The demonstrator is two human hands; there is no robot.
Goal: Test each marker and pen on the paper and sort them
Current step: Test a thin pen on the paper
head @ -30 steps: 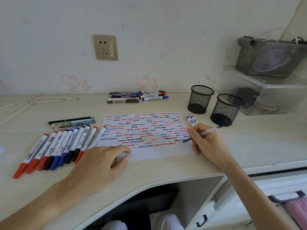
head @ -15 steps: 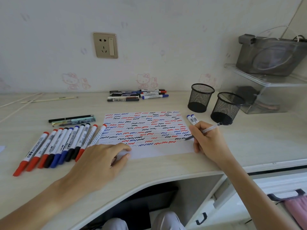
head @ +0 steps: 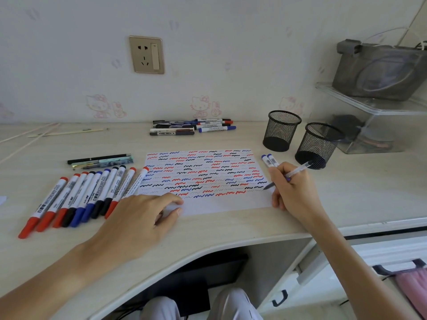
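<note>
A sheet of paper (head: 221, 204) covered with red, blue and black squiggles lies mid-desk. My right hand (head: 293, 190) grips a thin clear pen (head: 298, 170), its tip touching the paper's right edge. My left hand (head: 143, 218) presses flat on the paper's lower left corner. A row of several red, black and blue markers (head: 76, 195) lies left of the paper. Two blue-capped markers (head: 268, 160) lie just right of it, partly behind my right hand. More markers and pens (head: 191, 127) lie in a pile by the wall.
Two black mesh pen cups (head: 282, 130) (head: 320, 145) stand at the right, both look empty. A few dark pens (head: 99, 160) lie above the marker row. A clear shelf with a grey box (head: 379, 70) stands far right. The desk's curved front edge (head: 208, 245) is near.
The pen tip has shifted slightly along the paper's right edge in my right hand. My left hand stays on the paper.
</note>
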